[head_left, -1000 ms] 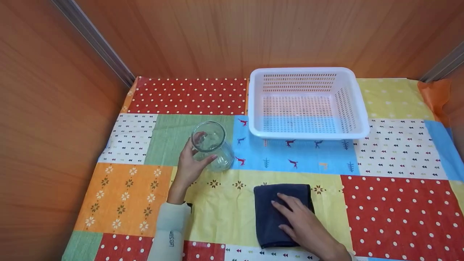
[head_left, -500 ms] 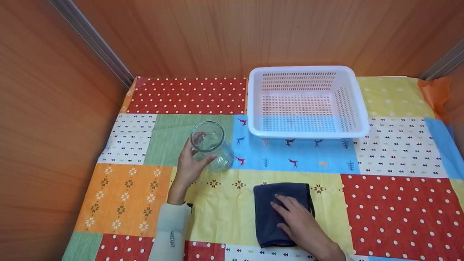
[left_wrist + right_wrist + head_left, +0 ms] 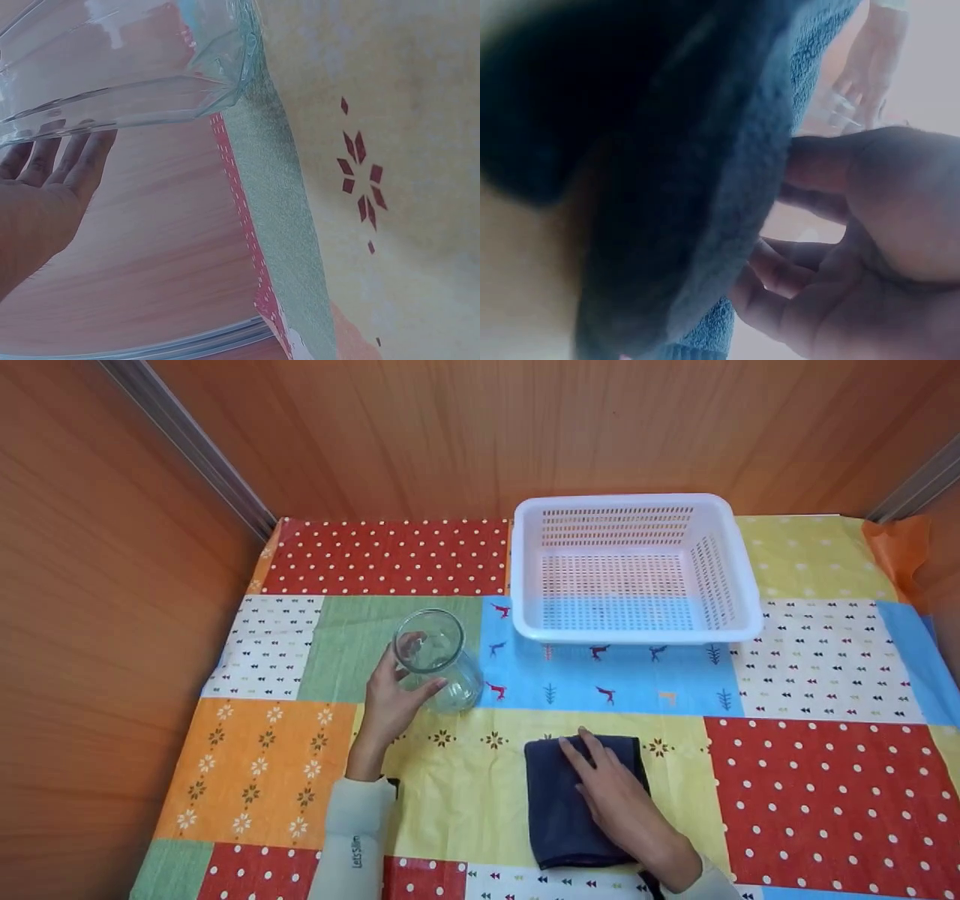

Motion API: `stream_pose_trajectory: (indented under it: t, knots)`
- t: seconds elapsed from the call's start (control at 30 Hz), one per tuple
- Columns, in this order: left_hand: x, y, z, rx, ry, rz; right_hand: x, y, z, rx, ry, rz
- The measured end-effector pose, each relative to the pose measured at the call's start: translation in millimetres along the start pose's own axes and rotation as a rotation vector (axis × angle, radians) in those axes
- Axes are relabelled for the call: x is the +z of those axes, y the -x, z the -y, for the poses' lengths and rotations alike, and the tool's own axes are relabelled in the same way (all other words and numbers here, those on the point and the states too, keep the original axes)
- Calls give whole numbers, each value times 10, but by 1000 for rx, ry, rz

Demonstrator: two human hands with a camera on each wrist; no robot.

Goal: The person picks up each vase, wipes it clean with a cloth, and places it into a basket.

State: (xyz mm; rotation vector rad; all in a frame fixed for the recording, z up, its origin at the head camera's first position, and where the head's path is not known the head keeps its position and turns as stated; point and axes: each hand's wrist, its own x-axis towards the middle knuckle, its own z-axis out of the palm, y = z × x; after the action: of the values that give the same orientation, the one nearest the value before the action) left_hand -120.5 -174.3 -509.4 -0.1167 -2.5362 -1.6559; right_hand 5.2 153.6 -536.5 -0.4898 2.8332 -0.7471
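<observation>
In the head view a clear glass vase (image 3: 459, 688) stands upright on the patchwork tablecloth, its wide mouth facing up. My left hand (image 3: 394, 690) grips it from the left side, thumb in front and fingers behind. The left wrist view shows the faceted glass side (image 3: 150, 94) with fingertips against it. A folded dark navy cloth (image 3: 559, 810) lies flat at the near centre. Resting on its right part is my right hand (image 3: 619, 802), fingers extended toward the cloth's far edge. In the right wrist view the fingertips touch the fuzzy cloth (image 3: 739, 195).
Behind and to the right stands a white perforated plastic basket (image 3: 637, 639) with nothing inside. Wooden panels (image 3: 450, 442) close off the back and sides of the table. A piece of orange fabric (image 3: 900, 551) sits at the far right corner.
My right hand has slid forward over the cloth, its fingertips now at the far edge. The left hand and the vase have stayed in place.
</observation>
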Motion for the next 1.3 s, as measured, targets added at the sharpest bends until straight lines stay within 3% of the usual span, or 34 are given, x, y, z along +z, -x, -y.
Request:
stream_pose_trajectory:
  t: [0.33,0.73,1.03,1.3]
  knots:
    - [6,1,-27,-8,-24,-4,48,-134,-54,-12,106,-221]
    - [114,37,-68,27,-10,12,-46,-55,-102,6,-31,-369]
    - [266,102,-121,51,-39,37,-163,-47,-117,-27,-163,-533]
    - [366,133,-168,38,-55,58,-211,-76,-121,-56,-239,-624]
